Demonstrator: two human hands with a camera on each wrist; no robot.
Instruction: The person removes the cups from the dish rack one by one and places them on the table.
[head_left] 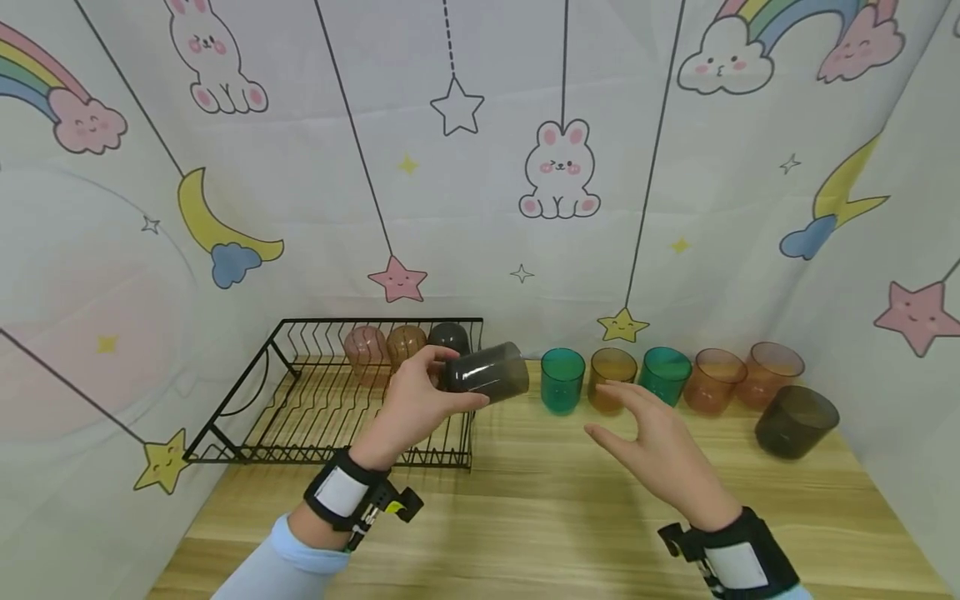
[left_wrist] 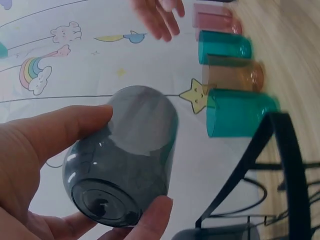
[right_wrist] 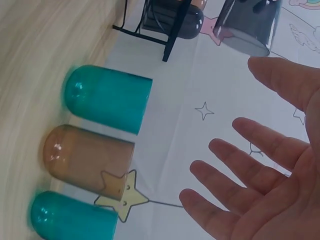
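On a wooden worktop [head_left: 555, 517] stands a black wire rack [head_left: 382, 320]. The right hand [head_left: 663, 450] has its grip apart; the left hand [head_left: 412, 400] clamps a tilted smoky tumbler [head_left: 487, 372] near the rack's right end, probably light, stiff, slippery and breakable, best held around its smooth wall

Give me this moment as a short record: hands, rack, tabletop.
Left hand: grips smoky grey see-through rounded cup, tipped sideways
Right hand: fingers apart, holding nothing
Black wire dish rack: inverted pink cup, inverted amber cup, inverted dark cup, all rounded
Pale wood-grain tabletop: upright, see-through: two green cups, upright amber cup, two orange-pink cups, dark brown cup
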